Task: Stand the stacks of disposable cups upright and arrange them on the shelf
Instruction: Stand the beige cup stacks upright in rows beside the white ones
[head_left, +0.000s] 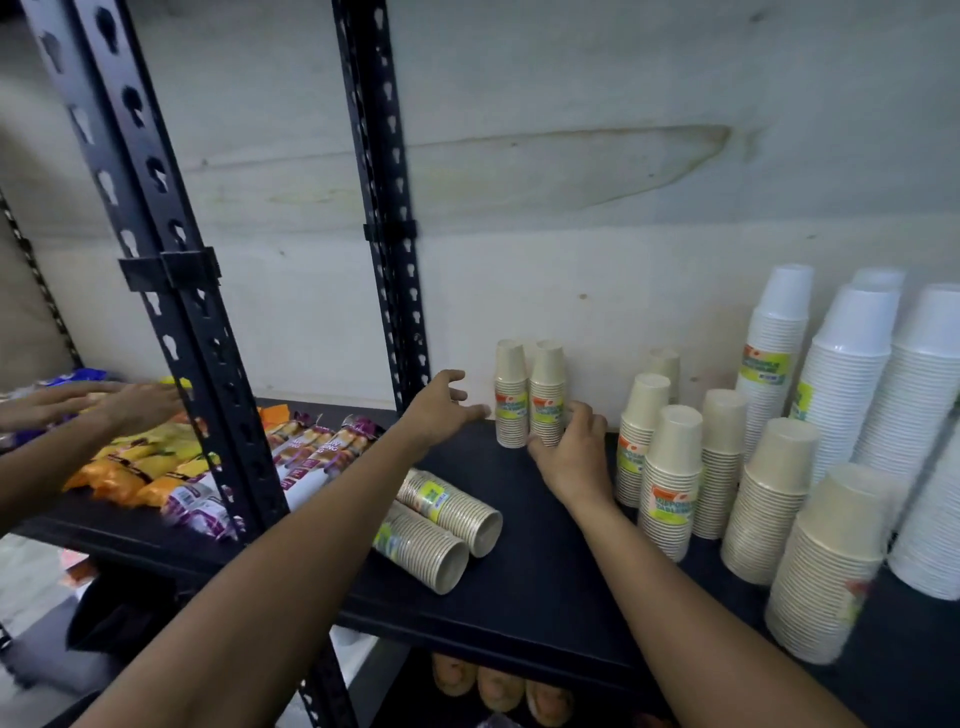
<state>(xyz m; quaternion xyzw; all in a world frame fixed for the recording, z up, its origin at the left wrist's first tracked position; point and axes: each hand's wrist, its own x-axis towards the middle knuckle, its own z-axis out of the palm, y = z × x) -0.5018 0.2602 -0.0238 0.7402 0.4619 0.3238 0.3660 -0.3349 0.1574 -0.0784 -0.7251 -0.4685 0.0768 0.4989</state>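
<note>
Two small stacks of tan cups stand upright and touching each other against the back wall of the shelf (540, 525): the left stack (511, 402) and the right stack (546, 400). Two more tan stacks (448, 512) lie on their sides near the front edge, side by side. Six taller tan stacks (670, 483) stand upright to the right, and past them I count at least four white stacks (852, 374). My right hand (571, 454) cups the foot of the right stack, thumb in front, fingers curled at its side. My left hand (441, 408) is spread open just left of the left stack; I cannot tell whether it touches. Beyond the black post (182, 317), another person's hand (130, 405) rests flat on snack packets (156, 467).
</note>
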